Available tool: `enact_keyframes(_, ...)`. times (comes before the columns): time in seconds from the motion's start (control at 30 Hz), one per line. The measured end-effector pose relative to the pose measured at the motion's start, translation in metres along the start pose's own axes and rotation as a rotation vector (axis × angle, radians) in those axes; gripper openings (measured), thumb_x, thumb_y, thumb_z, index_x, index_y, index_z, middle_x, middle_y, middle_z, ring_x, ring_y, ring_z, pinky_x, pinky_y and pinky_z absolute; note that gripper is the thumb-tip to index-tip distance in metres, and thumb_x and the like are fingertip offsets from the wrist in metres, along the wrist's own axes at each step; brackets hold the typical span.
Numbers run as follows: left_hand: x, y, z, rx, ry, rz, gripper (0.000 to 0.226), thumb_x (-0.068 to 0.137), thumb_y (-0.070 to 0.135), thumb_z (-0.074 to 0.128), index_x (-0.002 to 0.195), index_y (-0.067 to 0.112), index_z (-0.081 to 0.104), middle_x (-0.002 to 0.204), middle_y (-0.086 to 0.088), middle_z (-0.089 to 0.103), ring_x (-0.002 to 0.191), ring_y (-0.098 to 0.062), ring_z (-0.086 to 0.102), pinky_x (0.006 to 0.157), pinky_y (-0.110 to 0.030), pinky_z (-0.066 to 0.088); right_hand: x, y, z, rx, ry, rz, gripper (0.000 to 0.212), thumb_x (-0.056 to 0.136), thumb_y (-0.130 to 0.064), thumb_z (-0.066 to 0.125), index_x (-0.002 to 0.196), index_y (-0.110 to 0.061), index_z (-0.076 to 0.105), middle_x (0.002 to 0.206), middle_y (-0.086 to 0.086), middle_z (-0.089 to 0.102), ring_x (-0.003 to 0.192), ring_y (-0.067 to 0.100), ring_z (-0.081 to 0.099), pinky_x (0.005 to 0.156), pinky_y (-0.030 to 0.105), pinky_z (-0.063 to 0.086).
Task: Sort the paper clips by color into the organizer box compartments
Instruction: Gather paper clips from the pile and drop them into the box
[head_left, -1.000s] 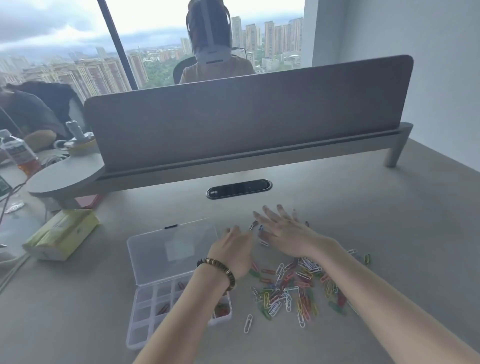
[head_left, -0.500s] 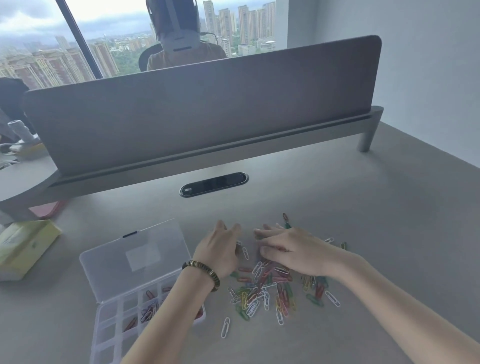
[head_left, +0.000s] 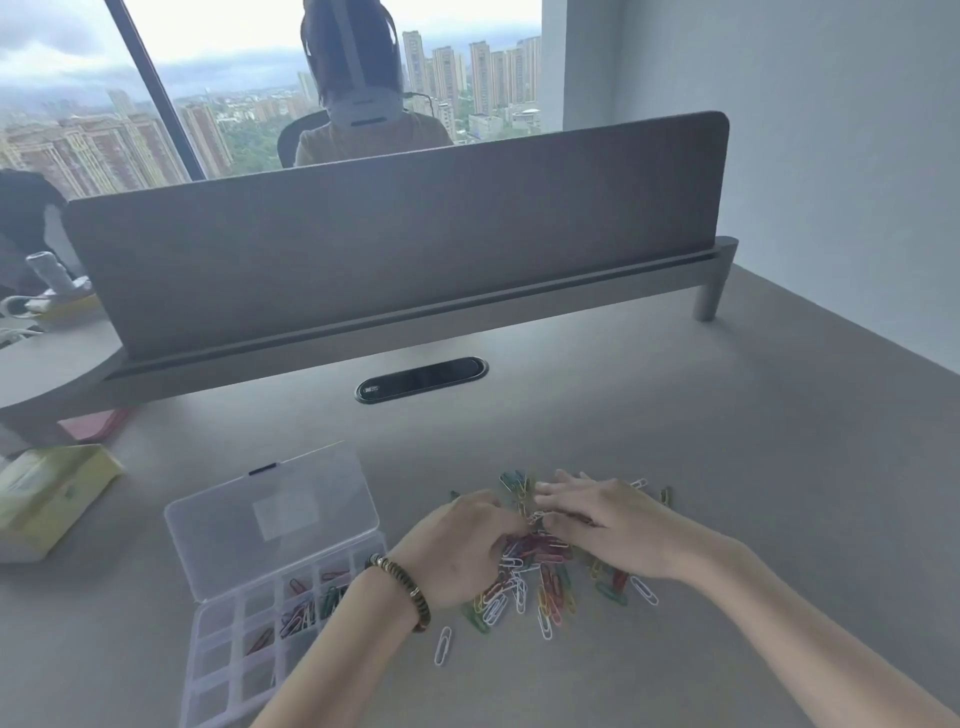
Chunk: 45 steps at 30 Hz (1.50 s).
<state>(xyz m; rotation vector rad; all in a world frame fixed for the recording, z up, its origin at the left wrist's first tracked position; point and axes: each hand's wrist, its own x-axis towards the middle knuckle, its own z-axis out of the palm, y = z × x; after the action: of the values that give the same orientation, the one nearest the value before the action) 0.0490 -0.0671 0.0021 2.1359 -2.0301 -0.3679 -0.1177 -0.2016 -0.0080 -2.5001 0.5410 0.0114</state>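
Both my hands have drawn closer together over the far side of the pile since a moment ago, when my right hand lay spread and flat. Now my left hand (head_left: 457, 545) is curled, fingers bent down into the paper clips (head_left: 540, 571), and my right hand (head_left: 597, 525) lies low with its fingers loosely bunched on the same knot of clips. Whether either hand has actually pinched one I cannot tell; the fingertips are buried among the clips.

Most clips lie loose on the desk (head_left: 727, 519) just right of the organizer box (head_left: 249, 649), whose clear lid (head_left: 270, 514) is folded back. One white clip (head_left: 442, 645) lies apart, nearer me.

My worry is that the clips are tangled, so lifting one may drag a neighbour of another colour along and drop it into the wrong compartment. Raking through them may also scatter strays toward the desk edge, and my left forearm crosses the box's near corner, so a careless pull back could nudge it.

Counting: two hands, one box, one lid. The clips on the desk are too many and too overlapped to count, in red, green, yellow, blue and white. Only about four compartments show any clips; the others I can see look empty.
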Motion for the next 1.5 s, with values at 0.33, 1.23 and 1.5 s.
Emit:
enact_keyframes(0.33,-0.048,0.003,-0.008,0.138,-0.274,-0.189,0.068,0.071,0.025,0.071,0.129,0.032,0.037,0.115,-0.001,0.043,0.098,-0.024,0.058,0.083,-0.039,0.053,-0.064,0.013,-0.028,-0.338,0.219,0.582,0.034,0.095,-0.045,0.044,0.112,-0.017,0.055,0.115,0.007,0.049,0.108,0.028,0.058,0.084,0.037,0.048)
enact_keyframes(1.23,0.004,0.021,0.008,0.028,-0.022,-0.144,0.066,0.064,0.065,0.065,0.122,0.037,0.048,0.112,0.007,0.048,0.108,-0.013,0.042,0.086,-0.037,0.048,-0.015,-0.013,-0.003,-0.294,-0.075,0.069,0.075,0.070,-0.052,0.076,0.136,-0.048,0.040,0.129,-0.006,0.042,0.118,0.019,0.037,0.100,0.036,0.040)
enact_keyframes(1.5,0.012,0.023,0.016,-0.055,0.116,-0.063,0.012,0.078,0.024,0.069,0.084,0.020,0.060,0.087,0.001,0.058,0.079,-0.020,0.057,0.070,-0.034,0.049,-0.012,-0.013,0.004,-0.428,0.133,0.035,0.025,0.080,0.001,0.054,0.087,-0.021,0.063,0.088,0.002,0.054,0.078,0.025,0.058,0.055,0.032,0.033)
